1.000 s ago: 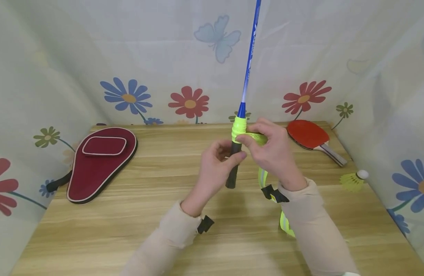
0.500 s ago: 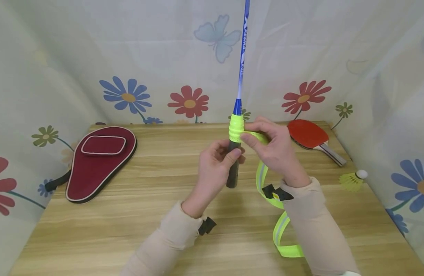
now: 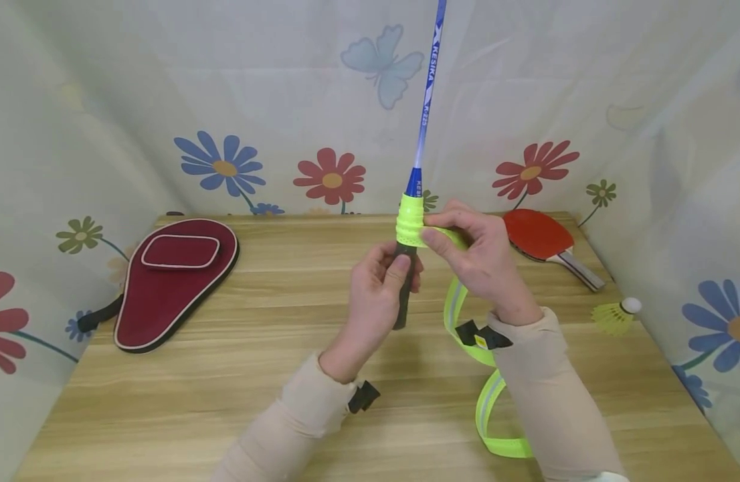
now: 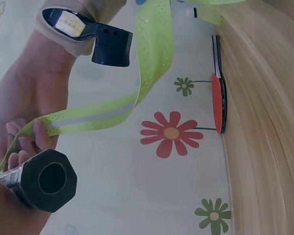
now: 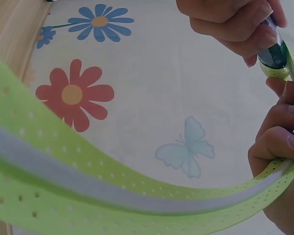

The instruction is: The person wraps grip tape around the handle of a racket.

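My left hand (image 3: pixel 373 291) grips the black handle of a badminton racket (image 3: pixel 430 87), which stands nearly upright with its blue shaft pointing up; its head is out of view. Neon-yellow grip tape (image 3: pixel 410 217) is wound in overlapping turns round the upper handle, below the blue cone. Just right of the handle my right hand (image 3: pixel 484 258) pinches the tape between thumb and fingers. The loose tape curls down past the right wrist in loops. The handle's hollow octagonal butt (image 4: pixel 51 178) faces the left wrist view. A grey stripe runs along the tape (image 5: pixel 152 200) in the right wrist view.
A maroon paddle case (image 3: pixel 177 294) lies on the left of the wooden table (image 3: pixel 273 402). At the back right are a red table tennis paddle (image 3: pixel 538 234) and a yellow shuttlecock (image 3: pixel 617 314). A flowered curtain (image 3: pixel 273 87) surrounds the table.
The racket has turned in my left hand, bringing the shaft's lettering into fuller view. Both hands keep their holds. More of the loose tape loop shows beside the right sleeve.
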### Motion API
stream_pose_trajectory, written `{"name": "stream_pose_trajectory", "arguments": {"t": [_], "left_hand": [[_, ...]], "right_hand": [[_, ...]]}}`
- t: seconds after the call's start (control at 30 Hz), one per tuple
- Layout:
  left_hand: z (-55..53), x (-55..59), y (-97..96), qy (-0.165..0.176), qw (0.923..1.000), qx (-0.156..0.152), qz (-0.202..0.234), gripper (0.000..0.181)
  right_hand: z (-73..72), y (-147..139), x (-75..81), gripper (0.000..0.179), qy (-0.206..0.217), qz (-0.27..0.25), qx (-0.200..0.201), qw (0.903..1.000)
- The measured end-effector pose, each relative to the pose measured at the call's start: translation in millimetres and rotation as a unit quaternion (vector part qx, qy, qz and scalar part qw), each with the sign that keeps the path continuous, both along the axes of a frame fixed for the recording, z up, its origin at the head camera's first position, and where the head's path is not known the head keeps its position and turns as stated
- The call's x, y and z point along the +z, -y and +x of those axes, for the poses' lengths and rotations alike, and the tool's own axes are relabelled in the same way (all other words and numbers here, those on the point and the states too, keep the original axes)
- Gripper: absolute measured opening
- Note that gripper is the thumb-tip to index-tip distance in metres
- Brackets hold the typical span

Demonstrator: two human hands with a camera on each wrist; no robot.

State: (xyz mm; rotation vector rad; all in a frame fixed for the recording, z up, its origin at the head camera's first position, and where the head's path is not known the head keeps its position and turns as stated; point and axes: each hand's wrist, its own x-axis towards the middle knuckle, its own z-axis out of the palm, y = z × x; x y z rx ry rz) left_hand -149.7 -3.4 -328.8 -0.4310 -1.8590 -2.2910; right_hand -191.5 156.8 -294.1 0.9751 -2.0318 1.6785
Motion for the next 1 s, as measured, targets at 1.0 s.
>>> {"name": "stream_pose_trajectory", "arguments": {"t": [1.0], "left_hand": [[7.5, 0.8, -2.8, -0.059, 0.9970, -0.030, 0.039, 0.025]], "right_hand": [[-1.4, 4.0, 0.5, 0.015, 0.036, -0.084, 0.090, 0.9918]]}}
